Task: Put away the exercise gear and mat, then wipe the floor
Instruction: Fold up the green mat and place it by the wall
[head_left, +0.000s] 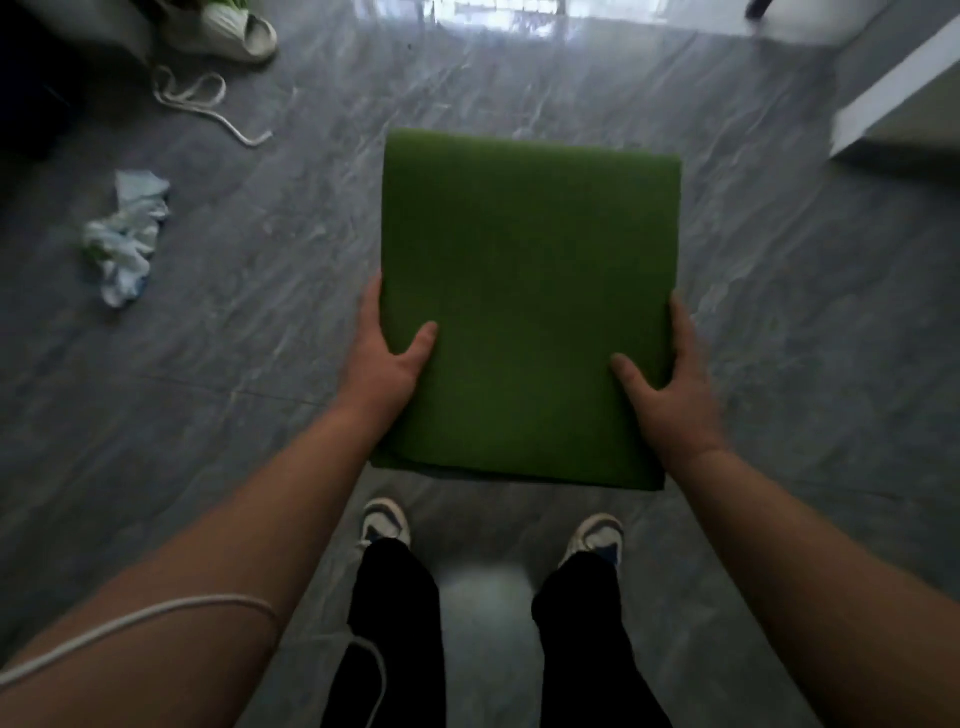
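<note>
Fingers of both hands hidden under folded green mat (527, 312); only thumbs show on top. Left hand (387, 358) clamps mat's left edge, right hand (670, 389) its right edge; mat held flat above floor (779, 322), over shoes. Crumpled cloth (127, 239) and cord (200, 104) lie well left. White furniture (893, 98) cut off upper right. Floor ahead open.
</note>
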